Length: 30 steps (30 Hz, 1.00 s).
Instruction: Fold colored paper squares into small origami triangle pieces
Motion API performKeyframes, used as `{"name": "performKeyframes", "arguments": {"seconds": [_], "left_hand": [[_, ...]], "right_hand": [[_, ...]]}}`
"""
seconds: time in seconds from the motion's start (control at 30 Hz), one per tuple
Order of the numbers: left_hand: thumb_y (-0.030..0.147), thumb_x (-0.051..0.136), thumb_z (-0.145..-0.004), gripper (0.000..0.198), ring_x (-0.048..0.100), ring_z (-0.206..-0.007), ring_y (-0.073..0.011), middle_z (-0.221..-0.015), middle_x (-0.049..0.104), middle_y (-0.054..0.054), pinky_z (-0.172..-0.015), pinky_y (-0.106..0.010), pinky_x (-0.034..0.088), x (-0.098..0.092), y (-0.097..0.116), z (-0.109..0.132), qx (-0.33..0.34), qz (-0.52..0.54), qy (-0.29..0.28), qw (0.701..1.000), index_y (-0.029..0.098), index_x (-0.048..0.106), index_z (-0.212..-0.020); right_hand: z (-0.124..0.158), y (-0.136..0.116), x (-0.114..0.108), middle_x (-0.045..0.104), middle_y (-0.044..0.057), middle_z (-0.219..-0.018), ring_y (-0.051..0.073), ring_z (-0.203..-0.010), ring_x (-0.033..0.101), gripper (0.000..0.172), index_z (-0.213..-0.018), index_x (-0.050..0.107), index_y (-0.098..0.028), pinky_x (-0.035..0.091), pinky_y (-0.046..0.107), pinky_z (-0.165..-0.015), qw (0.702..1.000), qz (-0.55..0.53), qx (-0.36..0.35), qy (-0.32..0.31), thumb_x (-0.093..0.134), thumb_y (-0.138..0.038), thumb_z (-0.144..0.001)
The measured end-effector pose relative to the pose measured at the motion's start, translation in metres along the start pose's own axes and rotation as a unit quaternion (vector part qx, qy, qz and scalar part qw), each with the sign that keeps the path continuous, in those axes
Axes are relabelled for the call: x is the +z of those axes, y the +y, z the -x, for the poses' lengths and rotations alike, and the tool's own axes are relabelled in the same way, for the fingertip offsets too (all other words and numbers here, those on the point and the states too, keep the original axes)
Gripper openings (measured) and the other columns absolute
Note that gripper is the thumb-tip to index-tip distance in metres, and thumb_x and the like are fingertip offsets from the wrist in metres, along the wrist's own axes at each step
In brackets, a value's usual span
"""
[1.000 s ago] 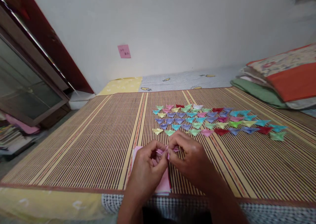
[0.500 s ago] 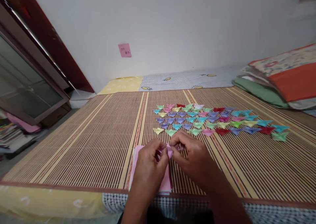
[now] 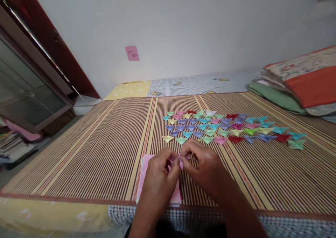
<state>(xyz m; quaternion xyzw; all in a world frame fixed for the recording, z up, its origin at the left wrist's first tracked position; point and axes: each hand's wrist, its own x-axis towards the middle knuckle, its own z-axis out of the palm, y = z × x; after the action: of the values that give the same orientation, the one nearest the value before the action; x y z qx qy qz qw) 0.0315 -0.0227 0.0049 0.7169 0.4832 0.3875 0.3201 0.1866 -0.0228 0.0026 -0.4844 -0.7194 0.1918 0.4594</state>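
Between my fingertips is a small folded pink paper (image 3: 181,164), mostly hidden by the fingers. My left hand (image 3: 162,171) pinches its left side, closed. From the right, my right hand (image 3: 203,161) pinches the same paper with thumb and forefinger. Under my left hand and wrist lies a stack of square paper sheets (image 3: 176,194), pink on top, partly covered. Just beyond my hands, several rows of small folded paper pieces (image 3: 210,132) in many colours rest on the striped mat; a yellow one (image 3: 168,138) is at the near left end.
The striped bamboo mat (image 3: 99,154) covers the bed. Folded bedding (image 3: 307,87) is piled at the right. A pink note (image 3: 132,52) sticks to the white wall (image 3: 183,28) behind. At the left stand a glass-fronted cabinet (image 3: 28,87) and a pile of books (image 3: 13,143).
My fingertips have shifted slightly on the pink paper and come closer together; less of it shows between them. The stack and the rows of folded pieces stay in place.
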Motion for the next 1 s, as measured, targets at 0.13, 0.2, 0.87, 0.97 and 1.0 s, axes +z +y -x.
{"name": "performKeyframes", "arguments": {"seconds": [0.13, 0.2, 0.87, 0.97, 1.0], "left_hand": [[0.015, 0.059, -0.091, 0.015, 0.056, -0.068, -0.0154, -0.074, 0.062, 0.002, -0.06, -0.028, 0.038, 0.001, 0.0, 0.0, -0.006, -0.008, -0.005, 1.0, 0.021, 0.058, -0.077], [0.013, 0.06, -0.089, 0.015, 0.057, -0.069, -0.0154, -0.075, 0.063, 0.002, -0.061, -0.028, 0.038, 0.002, -0.001, 0.0, -0.006, -0.017, 0.003, 1.0, 0.021, 0.059, -0.077], [0.007, 0.058, -0.095, 0.017, 0.062, -0.084, -0.0166, -0.094, 0.066, -0.002, -0.073, -0.029, 0.047, 0.007, -0.004, -0.003, 0.114, -0.075, 0.071, 0.988, 0.022, 0.061, -0.089], [0.005, 0.057, -0.095, 0.018, 0.063, -0.088, -0.0169, -0.097, 0.066, -0.003, -0.075, -0.029, 0.047, 0.008, -0.005, -0.003, 0.127, -0.073, 0.075, 0.986, 0.022, 0.061, -0.09], [0.005, 0.058, -0.094, 0.018, 0.063, -0.089, -0.0171, -0.098, 0.066, -0.003, -0.076, -0.03, 0.048, 0.008, -0.006, -0.003, 0.13, -0.073, 0.078, 0.986, 0.022, 0.061, -0.091]], "right_hand": [[0.002, 0.001, 0.002, 0.059, 0.002, -0.079, 0.019, -0.075, 0.055, 0.013, -0.076, 0.052, -0.022, 0.043, 0.033, -0.068, 1.0, 0.016, -0.003, 0.0, 0.054, -0.01, -0.082], [0.002, 0.0, 0.002, 0.06, 0.002, -0.079, 0.019, -0.075, 0.056, 0.014, -0.076, 0.052, -0.022, 0.043, 0.033, -0.068, 1.0, 0.024, -0.005, -0.007, 0.054, -0.009, -0.082], [0.0, 0.003, -0.002, 0.059, -0.001, -0.063, 0.015, -0.058, 0.056, 0.011, -0.075, 0.056, -0.022, 0.041, 0.027, -0.055, 0.995, 0.012, 0.102, -0.001, 0.057, -0.019, -0.086], [0.0, 0.002, -0.004, 0.059, -0.002, -0.062, 0.015, -0.056, 0.055, 0.012, -0.075, 0.057, -0.021, 0.041, 0.027, -0.053, 0.995, 0.003, 0.098, 0.013, 0.058, -0.021, -0.087], [0.0, 0.001, -0.005, 0.057, -0.003, -0.061, 0.014, -0.055, 0.054, 0.013, -0.074, 0.057, -0.021, 0.041, 0.026, -0.052, 0.995, -0.001, 0.097, 0.013, 0.058, -0.021, -0.087]]}}
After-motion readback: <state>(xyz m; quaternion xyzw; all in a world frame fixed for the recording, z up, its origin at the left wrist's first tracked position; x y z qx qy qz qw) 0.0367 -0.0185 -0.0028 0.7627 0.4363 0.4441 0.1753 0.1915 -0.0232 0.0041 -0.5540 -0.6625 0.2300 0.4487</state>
